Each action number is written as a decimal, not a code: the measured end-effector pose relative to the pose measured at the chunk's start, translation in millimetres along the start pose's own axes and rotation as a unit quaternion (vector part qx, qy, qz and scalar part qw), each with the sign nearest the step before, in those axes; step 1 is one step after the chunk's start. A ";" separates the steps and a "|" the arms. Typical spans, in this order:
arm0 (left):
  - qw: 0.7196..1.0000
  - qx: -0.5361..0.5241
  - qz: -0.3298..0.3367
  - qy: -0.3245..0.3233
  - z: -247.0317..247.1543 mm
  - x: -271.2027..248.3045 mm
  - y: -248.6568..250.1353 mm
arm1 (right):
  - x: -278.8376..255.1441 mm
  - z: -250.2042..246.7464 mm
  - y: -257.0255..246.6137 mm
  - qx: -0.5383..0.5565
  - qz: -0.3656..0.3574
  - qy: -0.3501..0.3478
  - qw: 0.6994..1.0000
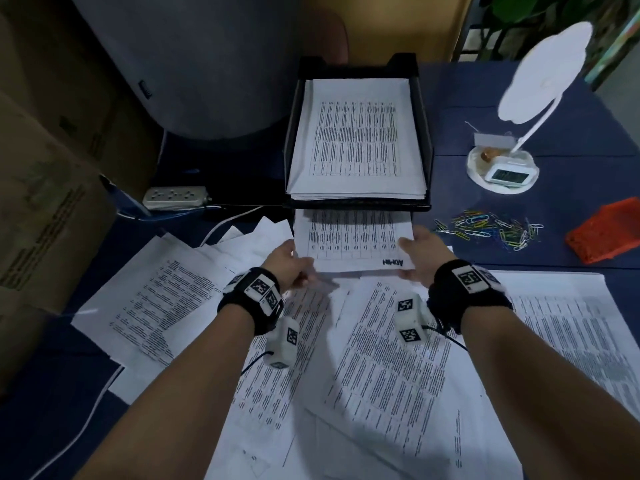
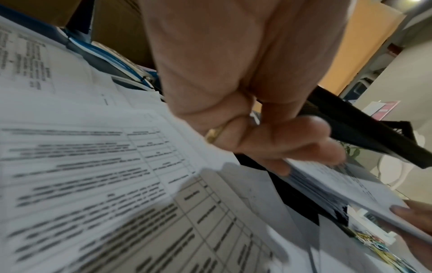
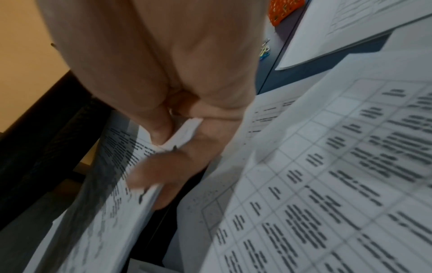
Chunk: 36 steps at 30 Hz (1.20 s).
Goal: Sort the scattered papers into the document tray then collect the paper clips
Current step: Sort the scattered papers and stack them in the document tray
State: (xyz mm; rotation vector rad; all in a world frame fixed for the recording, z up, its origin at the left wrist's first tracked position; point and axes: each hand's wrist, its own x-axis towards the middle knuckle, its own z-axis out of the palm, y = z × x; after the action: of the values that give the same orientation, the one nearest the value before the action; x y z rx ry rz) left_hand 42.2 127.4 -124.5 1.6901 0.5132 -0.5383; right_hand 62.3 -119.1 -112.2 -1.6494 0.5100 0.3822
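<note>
The left hand [image 1: 289, 263] and right hand [image 1: 420, 251] pinch a sheaf of papers [image 1: 353, 242] at its near corners. Its long axis points into the lower level of the document tray [image 1: 424, 133], which hides its far half. The paper clips [image 1: 488, 228] lie toward the table's right edge.

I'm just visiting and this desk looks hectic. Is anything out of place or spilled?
Yes. Loose papers lie fanned and overlapping at odd angles across the table, not stacked. Paper clips are spilled in a loose heap beside the orange box. Only the tray looks neat.
</note>
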 end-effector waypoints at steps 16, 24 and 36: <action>0.970 0.056 0.051 0.229 12.7 81.6 25.9 | 67.6 6.8 -1.0 -0.155 -0.064 0.193 0.967; 0.955 0.136 0.093 0.246 10.1 67.7 20.9 | 57.4 -1.3 7.3 -0.202 -0.099 0.173 0.959; 0.852 0.414 0.261 0.186 28.8 41.8 19.5 | 32.3 -13.4 26.2 -0.198 -0.050 0.140 0.969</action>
State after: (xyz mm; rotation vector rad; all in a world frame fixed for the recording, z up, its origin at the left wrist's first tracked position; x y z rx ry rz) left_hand 85.0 97.4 -139.5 2.6741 0.0377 0.0089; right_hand 74.9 -138.4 -149.3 -2.1255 0.5833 0.1810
